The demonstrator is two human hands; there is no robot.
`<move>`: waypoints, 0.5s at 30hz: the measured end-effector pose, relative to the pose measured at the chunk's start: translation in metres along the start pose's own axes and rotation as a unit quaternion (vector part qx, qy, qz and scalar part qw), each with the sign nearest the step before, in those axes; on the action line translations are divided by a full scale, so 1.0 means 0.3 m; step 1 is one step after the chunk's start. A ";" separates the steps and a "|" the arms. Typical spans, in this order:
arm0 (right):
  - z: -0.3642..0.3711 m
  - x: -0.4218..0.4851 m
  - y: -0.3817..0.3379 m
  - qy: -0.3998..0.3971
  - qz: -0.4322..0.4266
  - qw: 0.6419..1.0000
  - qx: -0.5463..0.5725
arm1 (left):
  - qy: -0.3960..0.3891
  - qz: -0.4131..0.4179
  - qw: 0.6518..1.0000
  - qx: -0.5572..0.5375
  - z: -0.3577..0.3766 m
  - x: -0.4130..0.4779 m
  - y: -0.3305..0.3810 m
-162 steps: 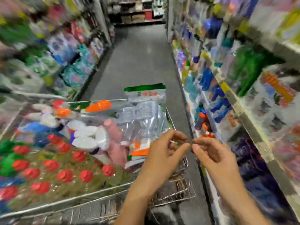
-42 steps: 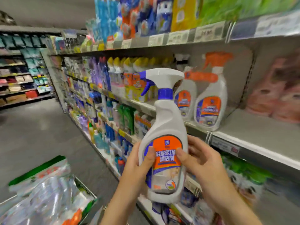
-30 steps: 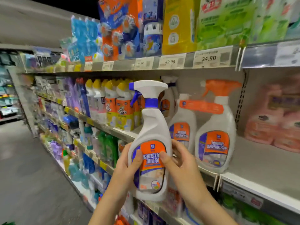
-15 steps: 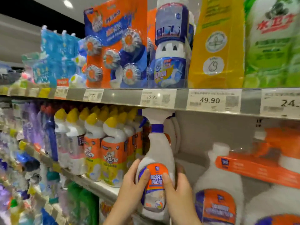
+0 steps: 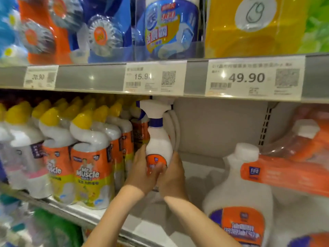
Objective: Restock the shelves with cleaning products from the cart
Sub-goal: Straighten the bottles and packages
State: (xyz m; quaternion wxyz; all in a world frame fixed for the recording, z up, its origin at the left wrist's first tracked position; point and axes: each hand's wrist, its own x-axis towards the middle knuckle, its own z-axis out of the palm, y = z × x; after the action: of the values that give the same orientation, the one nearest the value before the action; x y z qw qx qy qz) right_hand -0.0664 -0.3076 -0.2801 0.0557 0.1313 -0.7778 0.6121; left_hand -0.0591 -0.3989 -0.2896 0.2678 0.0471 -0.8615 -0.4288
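A white spray bottle (image 5: pixel 159 139) with a blue collar, white trigger head and orange label stands upright deep on the middle shelf (image 5: pixel 201 168), right of the yellow-capped bottles. My left hand (image 5: pixel 142 171) wraps its lower left side and my right hand (image 5: pixel 173 175) its lower right side, so both grip it. The trigger head sits just under the shelf edge above. More white bottles stand behind it. The bottle's base is hidden by my hands, and the cart is out of view.
Yellow-capped Mr Muscle bottles (image 5: pixel 89 157) fill the shelf to the left. A large white refill bottle (image 5: pixel 243 193) bundled with an orange sprayer stands at the front right. The upper shelf rail (image 5: pixel 92 77) with price tags hangs low over the spray head.
The spray bottle has gone from in front of the shelf deeper into the gap beside the yellow-capped bottles. My view has moved closer to the shelf.
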 end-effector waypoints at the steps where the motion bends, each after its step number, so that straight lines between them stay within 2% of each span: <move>1: 0.015 0.014 0.000 0.010 0.006 0.999 0.051 | -0.005 -0.019 0.999 -0.027 0.004 0.022 0.009; 3: 0.049 0.043 0.007 0.040 0.025 0.989 0.138 | -0.009 -0.059 0.995 -0.080 0.014 0.067 0.031; 7: 0.099 0.137 0.034 0.092 0.123 0.942 0.298 | 0.030 -0.085 0.996 -0.020 0.055 0.178 0.041; 11: 0.124 0.220 0.036 0.101 0.185 0.931 0.299 | 0.052 -0.141 0.988 -0.031 0.094 0.259 0.039; 15: 0.151 0.265 0.040 0.116 0.209 0.907 0.346 | 0.039 -0.146 0.986 0.067 0.109 0.306 0.022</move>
State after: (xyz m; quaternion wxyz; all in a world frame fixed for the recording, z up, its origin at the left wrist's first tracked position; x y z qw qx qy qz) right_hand -0.1425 -0.3597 -0.2829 -0.0324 -0.0952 -0.5151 0.8512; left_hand -0.1530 -0.3998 -0.2619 0.2317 0.2067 -0.8612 -0.4024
